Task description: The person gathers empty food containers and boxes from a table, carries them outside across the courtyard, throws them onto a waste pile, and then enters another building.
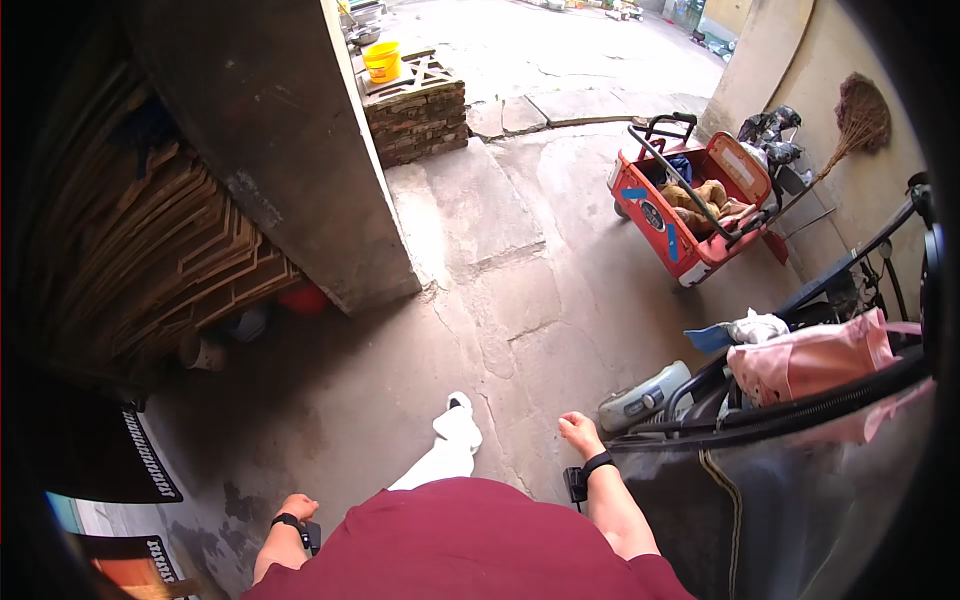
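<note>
My left hand (300, 507) hangs low at my left side, its fingers curled, with a black band and a small dark device at the wrist. On the other side, my right hand (580, 432) is held forward over the concrete floor, fingers curled in, with a black band and device at its wrist. I cannot make out anything inside either hand. The right one is nearest to a pale grey-blue case-like object (645, 396) on the right, apart from it. My maroon shirt (470, 545) and one white trouser leg (440, 462) show between them.
A red cart (655, 225) holding brownish items stands ahead right, beside a broom (860, 115). A pink bag (810, 360) lies among dark vehicle parts at right. Ahead are a pillar (270, 120) and low brick stack (420, 125) with a yellow bucket (382, 62). Stacked frames (200, 235) stand left.
</note>
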Motion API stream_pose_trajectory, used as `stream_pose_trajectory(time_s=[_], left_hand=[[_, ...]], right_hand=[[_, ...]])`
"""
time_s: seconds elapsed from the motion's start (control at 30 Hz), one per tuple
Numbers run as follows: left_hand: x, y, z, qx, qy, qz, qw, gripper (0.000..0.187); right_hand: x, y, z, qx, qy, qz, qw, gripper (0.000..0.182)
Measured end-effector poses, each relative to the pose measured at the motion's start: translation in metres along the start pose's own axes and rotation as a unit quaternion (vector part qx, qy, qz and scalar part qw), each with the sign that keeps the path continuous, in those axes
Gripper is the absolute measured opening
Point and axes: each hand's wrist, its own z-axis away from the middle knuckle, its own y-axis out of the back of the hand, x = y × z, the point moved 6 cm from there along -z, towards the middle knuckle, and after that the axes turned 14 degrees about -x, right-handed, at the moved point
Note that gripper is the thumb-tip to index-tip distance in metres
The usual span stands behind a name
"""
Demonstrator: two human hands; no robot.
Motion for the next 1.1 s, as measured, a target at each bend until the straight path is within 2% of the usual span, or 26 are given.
stream_pose_trajectory(time_s=[0.03,0.1,0.17,0.2,0.23,0.27,0.33,0.37,0.43,0.5,0.6,0.63,0.67,0.7,0.77,0.8,0.83,0.87,0.9,0.93,0.97,1.03,1.07,1.1], left_hand=[[0.014,0.02,-0.005,0.001,0.004,-0.004,1.0,0.029],[0.045,0.063,-0.013,0.047,0.018,0.143,0.988,0.028],[0.139,0.118,0.023,0.109,-0.004,0.012,0.994,0.033],[0.173,0.14,0.006,0.119,0.011,-0.072,0.99,0.037],[0.219,0.159,0.004,0.102,0.001,-0.051,0.994,0.04],[0.267,0.181,-0.023,0.08,-0.061,-0.097,0.99,0.037],[0.381,0.224,-0.025,0.113,-0.158,0.015,0.981,0.028],[0.443,0.249,-0.038,0.135,-0.259,-0.021,0.956,0.031],[0.568,0.293,0.014,0.165,-0.391,-0.02,0.905,0.031],[0.664,0.331,0.041,0.165,-0.465,-0.007,0.87,0.029],[0.759,0.376,0.015,0.162,-0.51,0.051,0.843,0.03],[0.78,0.39,-0.008,0.172,-0.502,0.043,0.846,0.03],[0.792,0.4,-0.042,0.154,-0.477,0.052,0.864,0.03],[0.799,0.411,-0.07,0.139,-0.451,0.066,0.879,0.03],[0.786,0.425,-0.107,0.198,-0.336,0.015,0.921,0.029],[0.767,0.425,-0.131,0.166,-0.251,0.022,0.953,0.029],[0.754,0.428,-0.133,0.171,-0.223,-0.052,0.958,0.027],[0.766,0.429,-0.081,0.034,-0.123,-0.017,0.992,0.026],[0.75,0.431,-0.109,0.054,-0.146,-0.023,0.988,0.025],[0.754,0.435,-0.096,0.014,-0.101,0.018,0.995,0.024],[0.752,0.438,-0.112,0.001,-0.074,0.044,0.996,0.023],[0.729,0.431,-0.172,-0.018,-0.005,0.114,0.993,0.022],[0.724,0.43,-0.207,-0.029,0.027,0.137,0.99,0.022],[0.736,0.435,-0.237,-0.057,0.035,0.085,0.994,0.022]], right_hand=[[0.0,0.009,-0.021,0.01,-0.02,-0.011,1.0,0.024],[0.009,0.038,-0.056,0.022,-0.048,0.003,0.999,0.022],[0.023,0.074,-0.076,0.078,-0.079,0.018,0.994,0.02],[0.045,0.092,-0.087,0.1,-0.09,0.011,0.991,0.018],[0.032,0.108,-0.08,0.09,-0.156,-0.007,0.984,0.016],[0.002,0.121,-0.069,0.102,-0.174,-0.069,0.977,0.016],[-0.028,0.144,-0.067,0.122,-0.212,-0.145,0.959,0.017],[-0.027,0.154,-0.07,0.13,-0.236,-0.159,0.95,0.018],[-0.022,0.173,-0.079,0.132,-0.277,-0.171,0.936,0.018],[-0.022,0.188,-0.09,0.139,-0.33,-0.204,0.911,0.019],[-0.046,0.227,-0.133,0.103,-0.388,-0.14,0.905,0.016],[-0.073,0.245,-0.154,0.09,-0.4,-0.125,0.904,0.017],[-0.07,0.263,-0.182,0.073,-0.387,-0.116,0.912,0.016],[-0.071,0.289,-0.224,0.052,-0.369,-0.055,0.926,0.018],[-0.072,0.337,-0.312,0.01,-0.332,0.111,0.937,0.024],[-0.083,0.358,-0.359,0.056,-0.332,0.14,0.931,0.028],[-0.086,0.376,-0.412,0.06,-0.328,0.071,0.94,0.028],[-0.139,0.398,-0.46,0.076,-0.296,0.055,0.951,0.027],[-0.149,0.419,-0.527,0.089,-0.191,0.072,0.975,0.027],[-0.206,0.438,-0.578,0.084,-0.097,0.087,0.988,0.019],[-0.278,0.453,-0.614,0.068,-0.1,0.058,0.991,0.03],[-0.376,0.484,-0.695,0.068,0.031,0.089,0.993,0.027],[-0.409,0.503,-0.732,0.067,0.034,0.094,0.993,0.027],[-0.438,0.516,-0.765,0.056,0.047,0.089,0.993,0.028]])
